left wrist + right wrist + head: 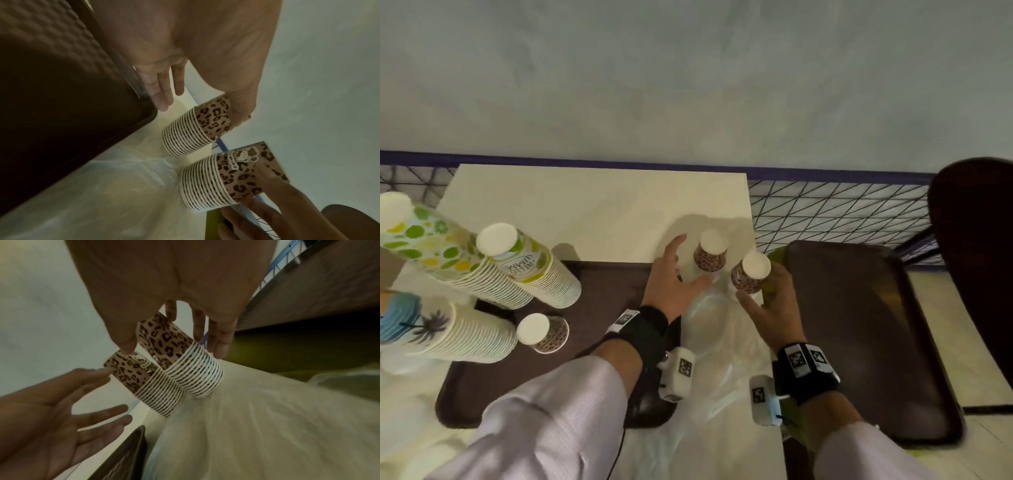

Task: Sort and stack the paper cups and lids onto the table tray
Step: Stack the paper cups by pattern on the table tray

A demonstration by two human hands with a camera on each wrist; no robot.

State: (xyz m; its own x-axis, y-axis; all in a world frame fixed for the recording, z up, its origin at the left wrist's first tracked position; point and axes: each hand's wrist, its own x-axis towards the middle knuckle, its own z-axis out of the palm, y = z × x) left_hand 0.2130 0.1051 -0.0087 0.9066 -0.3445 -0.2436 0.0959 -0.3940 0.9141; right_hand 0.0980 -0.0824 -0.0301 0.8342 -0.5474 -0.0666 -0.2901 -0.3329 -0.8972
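Two stacks of leopard-print paper cups stand upside down on the pale table. My left hand (690,263) is spread beside the left stack (710,251) (197,128), thumb at its side, fingers straight. My right hand (763,291) flanks the right stack (751,274) (185,356), thumb on one side and fingers on the other, without a clear grip. The brown tray (602,284) on the left holds a third leopard stack (544,332), two green-dotted stacks (448,253) (530,270) and a palm-print stack (448,329).
A crumpled clear plastic bag (722,342) lies under my wrists. A second brown tray (859,325) sits to the right, beyond the table edge. A dark chair (976,240) and wire mesh (825,212) are at the far right.
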